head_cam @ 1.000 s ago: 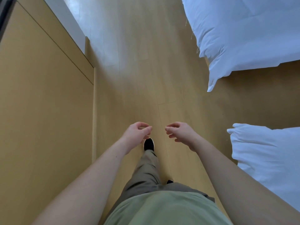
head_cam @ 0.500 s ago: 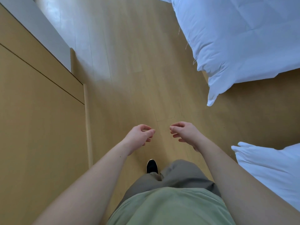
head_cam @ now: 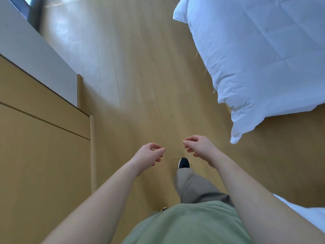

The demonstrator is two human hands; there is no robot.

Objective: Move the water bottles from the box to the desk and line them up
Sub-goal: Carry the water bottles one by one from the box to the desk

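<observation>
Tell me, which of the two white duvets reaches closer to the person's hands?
The big duvet at upper right: its drooping corner hangs just beyond the right hand. The other duvet shows only as a strip at the lower right edge, back beside the forearm.

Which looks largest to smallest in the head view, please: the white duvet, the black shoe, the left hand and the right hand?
1. White duvet, by far the largest.
2. Left hand and right hand: they look about alike, so unranked.
3. Black shoe, smallest, though it lies farther from the camera and is partly hidden by the trouser leg.
</observation>
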